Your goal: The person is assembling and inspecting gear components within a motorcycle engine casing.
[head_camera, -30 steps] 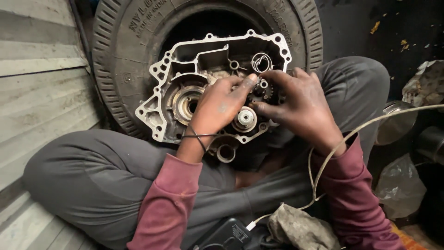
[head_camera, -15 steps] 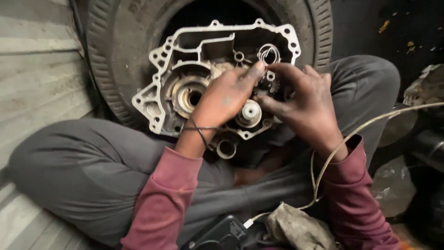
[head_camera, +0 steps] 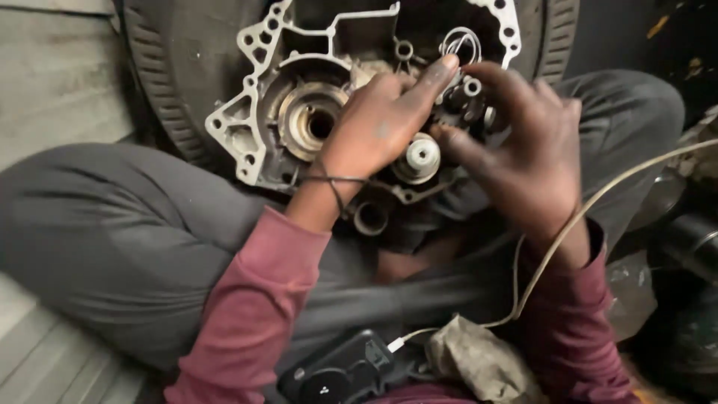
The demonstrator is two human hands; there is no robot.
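Observation:
A silver metal engine case half [head_camera: 258,135] leans against a tyre [head_camera: 161,82] between my knees. My left hand [head_camera: 378,123] lies across its middle, the forefinger stretched up to a small gear cluster [head_camera: 467,93] near the top right. My right hand [head_camera: 527,150] curls around the same gears from the right, thumb near a round shaft end [head_camera: 419,157]. A thin wire ring [head_camera: 460,41] sits just above the fingers. A large round bearing seat [head_camera: 310,120] shows left of my left hand. Whether either hand grips a part is hidden by the fingers.
My grey-trousered legs [head_camera: 127,239] are folded around the case. A pale cable [head_camera: 568,224] runs over my right wrist down to a black device [head_camera: 340,370] and a crumpled rag [head_camera: 482,359] in my lap. Concrete steps lie at left; dark clutter sits at right.
The view has moved closer and the case sits higher in frame. Both hands stay on the gear cluster, with my left forefinger stretched further up.

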